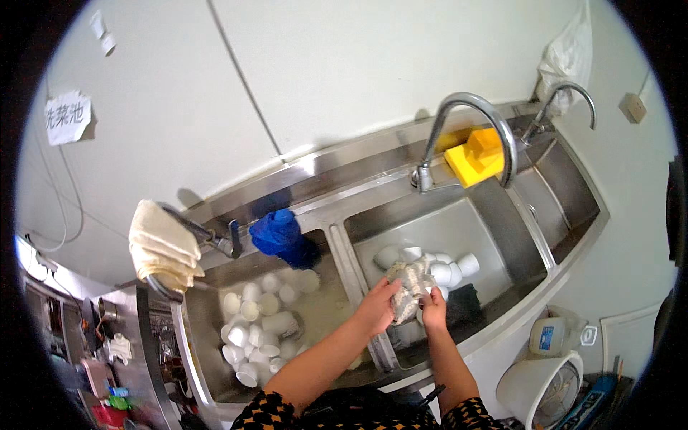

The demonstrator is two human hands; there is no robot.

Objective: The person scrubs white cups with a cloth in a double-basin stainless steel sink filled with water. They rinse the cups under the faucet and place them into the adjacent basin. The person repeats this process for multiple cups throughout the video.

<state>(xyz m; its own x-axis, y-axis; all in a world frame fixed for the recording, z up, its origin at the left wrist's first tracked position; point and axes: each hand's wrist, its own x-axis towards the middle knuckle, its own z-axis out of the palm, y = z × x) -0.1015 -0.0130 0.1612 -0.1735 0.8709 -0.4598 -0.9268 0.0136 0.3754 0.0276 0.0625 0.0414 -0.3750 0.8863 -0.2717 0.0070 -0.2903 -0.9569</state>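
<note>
Over the middle stainless steel basin (430, 217), both of my hands grip a crumpled patterned cloth (411, 287). My left hand (380, 305) closes on its left side. On the other side, the fingers of my right hand (433, 309) pinch the cloth's edge. Whether a cup is wrapped inside it, I cannot tell. Several white cups (454, 269) lie in the basin just beyond and to the right of the cloth. Beside my right hand a dark square thing (463, 304) rests on the basin floor.
Many white cups (263, 322) sit in cloudy water in the left basin. A blue cloth (277, 231) and yellow sponges (475, 158) lie along the back ledge. A tall faucet (467, 99) arches over the middle basin. Cream cloths (161, 242) drape the left faucet. A white bucket (516, 384) stands lower right.
</note>
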